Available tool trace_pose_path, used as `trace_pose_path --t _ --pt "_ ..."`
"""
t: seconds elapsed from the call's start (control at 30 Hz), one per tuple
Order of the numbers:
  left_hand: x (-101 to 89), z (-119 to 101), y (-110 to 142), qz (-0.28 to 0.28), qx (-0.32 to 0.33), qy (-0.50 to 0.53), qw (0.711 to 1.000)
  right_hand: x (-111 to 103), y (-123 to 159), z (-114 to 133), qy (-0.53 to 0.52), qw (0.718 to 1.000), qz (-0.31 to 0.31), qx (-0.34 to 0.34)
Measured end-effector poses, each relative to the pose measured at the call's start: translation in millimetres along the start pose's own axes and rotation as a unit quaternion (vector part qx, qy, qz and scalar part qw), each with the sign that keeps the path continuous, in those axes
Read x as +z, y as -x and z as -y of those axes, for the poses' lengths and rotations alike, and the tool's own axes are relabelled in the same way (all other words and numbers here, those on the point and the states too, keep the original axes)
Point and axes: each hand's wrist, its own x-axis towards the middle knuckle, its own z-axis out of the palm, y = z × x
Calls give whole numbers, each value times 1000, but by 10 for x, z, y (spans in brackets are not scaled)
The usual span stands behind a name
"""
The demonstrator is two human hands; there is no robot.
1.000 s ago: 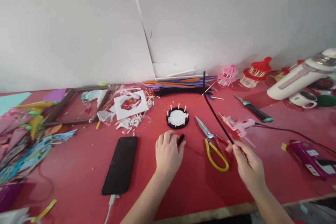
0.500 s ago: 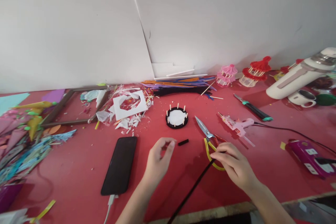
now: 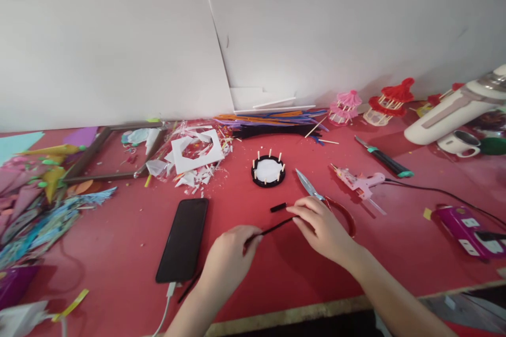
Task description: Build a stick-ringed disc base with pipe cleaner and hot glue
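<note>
A long black pipe cleaner [image 3: 275, 227] is stretched between my two hands. My left hand [image 3: 233, 253] pinches it partway along, and its tail runs out below the wrist toward the phone. At its other end, my right hand [image 3: 318, 224] holds the tip between thumb and fingers. Just beyond my right fingertips lies a short black piece [image 3: 278, 207]. Farther back sits a round base [image 3: 268, 171] with a white middle, a black fuzzy rim and several upright wooden pegs. Scissors [image 3: 310, 185] lie beyond my right hand, their handles partly hidden by it.
On the left lie a black phone [image 3: 184, 239] with its cable, white foam scraps [image 3: 197, 151] and a brown frame [image 3: 103, 176]. Pipe cleaners [image 3: 272, 120] are heaped behind. To the right are a pink glue gun [image 3: 361, 183], a utility knife [image 3: 383, 158], a purple power strip [image 3: 468, 231] and a flask [image 3: 450, 110].
My left hand has moved down and closed on the pipe cleaner. My right hand has shifted left and up with its end, off the yellow scissor handle. The view tilts slightly downward.
</note>
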Motion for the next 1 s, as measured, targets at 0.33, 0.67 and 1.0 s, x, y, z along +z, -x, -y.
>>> trace_pose_path --t 0.33,0.67,1.0 --pt "-62 194 72 -75 17 -134 988 226 -441 -43 11 998 53 -29" --pt "57 142 152 -104 10 -113 988 51 -342 -162 3 999 43 -24" --pt "138 62 161 -151 49 -85 984 -141 105 -255 53 997 -23 46"
